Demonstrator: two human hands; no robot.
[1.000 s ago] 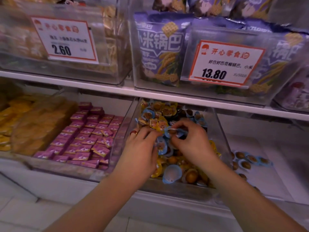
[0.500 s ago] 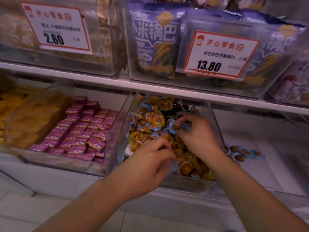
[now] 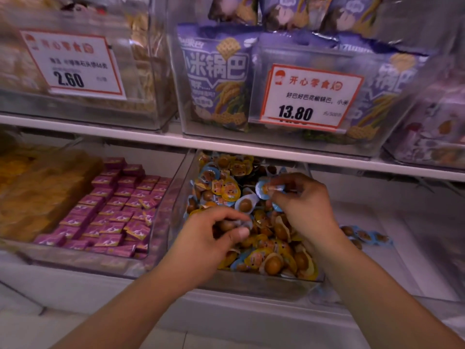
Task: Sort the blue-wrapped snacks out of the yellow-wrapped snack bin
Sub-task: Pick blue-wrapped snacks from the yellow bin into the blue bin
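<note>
Both hands work inside the clear snack bin (image 3: 309, 170) on the lower shelf, which holds a mixed heap of yellow-wrapped snacks (image 3: 259, 256) and blue-wrapped ones. The right hand (image 3: 302, 205) has its grip pinched on a blue-wrapped snack (image 3: 263, 188) near the back of the bin, with more blue wrappers tucked under its fingers. The left hand (image 3: 206, 235) curls its grip round a small snack at the front left. A few sorted blue snacks (image 3: 364, 235) lie on the shelf right of the bin
</note>
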